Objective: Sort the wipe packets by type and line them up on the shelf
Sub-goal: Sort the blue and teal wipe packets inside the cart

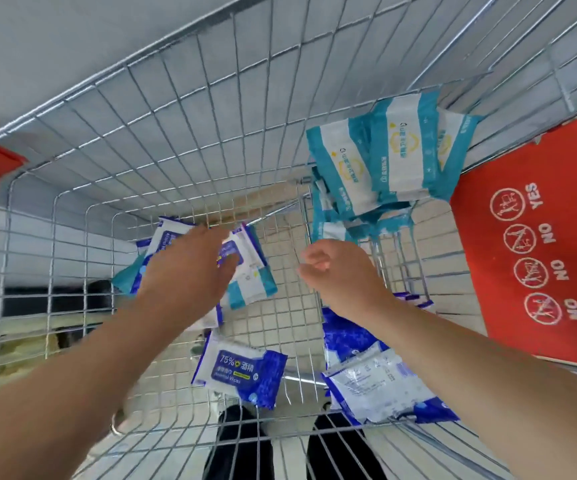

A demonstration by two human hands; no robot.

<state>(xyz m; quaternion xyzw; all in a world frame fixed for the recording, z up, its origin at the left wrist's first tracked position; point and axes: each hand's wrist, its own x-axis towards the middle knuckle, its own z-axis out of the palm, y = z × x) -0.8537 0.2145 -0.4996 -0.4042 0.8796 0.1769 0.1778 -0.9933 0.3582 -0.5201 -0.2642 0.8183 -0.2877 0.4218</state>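
Head cam: I'm looking down into a wire cart [176, 140]. L hand [190, 268] reaches to the far-left centre, fingers fairly straight and laid on a mixed heap, touching a blue packet [245, 251] that overlaps a teal packet [255, 289]. R hand [342, 271] hovers just right of it, fingers curled in, nothing held. A lone blue packet [242, 372] lies flat near centre. A blue stack [377, 386] sits near right, partly under my R forearm. A teal stack [401, 150] is piled far right, beside the red flap [536, 244] w/ YES/NO signs.
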